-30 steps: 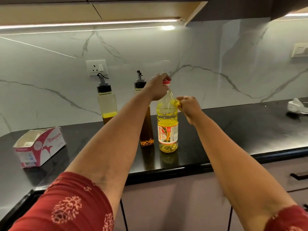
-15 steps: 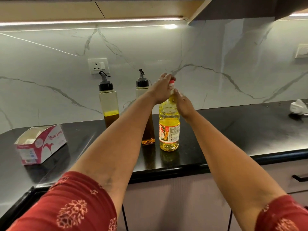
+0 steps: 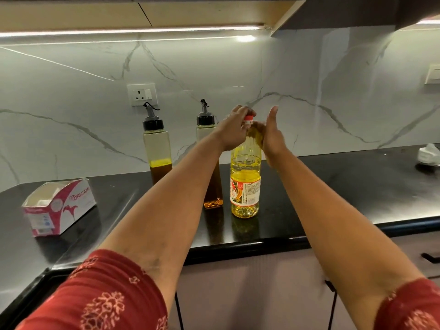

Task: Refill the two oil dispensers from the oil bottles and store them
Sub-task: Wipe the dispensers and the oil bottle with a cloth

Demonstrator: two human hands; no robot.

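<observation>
Two hands meet at the oil bottle (image 3: 245, 186): left hand (image 3: 232, 131) fingers clasp its cap (image 3: 248, 119), right hand (image 3: 271, 136) fingers straight.

A home kitchen: a glossy black stone countertop (image 3: 345, 186) runs along a white grey-veined marble backsplash (image 3: 309, 75) with a white wall socket (image 3: 142, 94), a lit wooden overhead cabinet (image 3: 142, 13) above, and pale pink base cabinets (image 3: 250, 289) below.

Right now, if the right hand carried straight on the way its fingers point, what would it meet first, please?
The right hand points up and away beside the oil bottle. Nothing stands in that line; it would probably meet the marble backsplash first, though depth is unclear.
</observation>
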